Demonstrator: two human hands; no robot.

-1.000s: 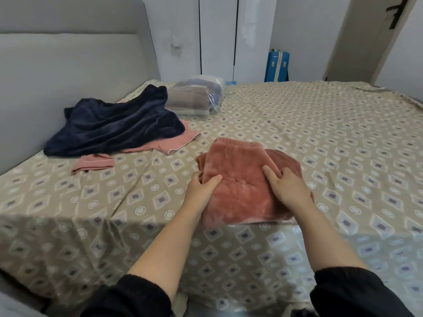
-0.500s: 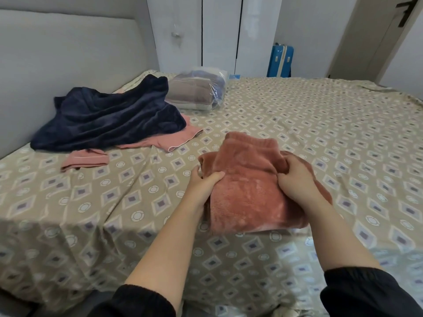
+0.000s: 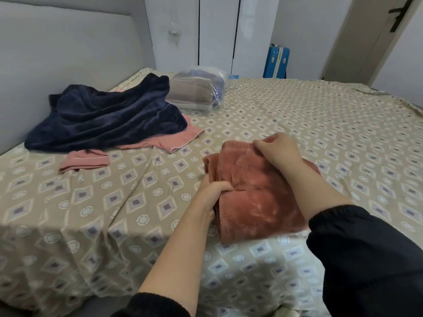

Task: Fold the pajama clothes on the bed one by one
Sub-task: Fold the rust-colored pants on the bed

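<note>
A folded rust-coloured fleece pajama piece lies on the patterned bed sheet near the front edge. My left hand grips its left edge, fingers tucked into the folds. My right hand is closed on the far top edge of the same piece. A crumpled navy fleece garment lies unfolded at the left by the headboard. A pink pajama garment sticks out from under it, with one end bunched toward the front.
A clear plastic bag of folded textiles sits at the back of the bed. The grey padded headboard is on the left. A blue suitcase stands by the white wardrobe doors. A door is at the far right.
My right hand slid from the near right side of the rust piece up to its far top edge. My left hand stayed gripping the left edge. The camera view shifted slightly.
</note>
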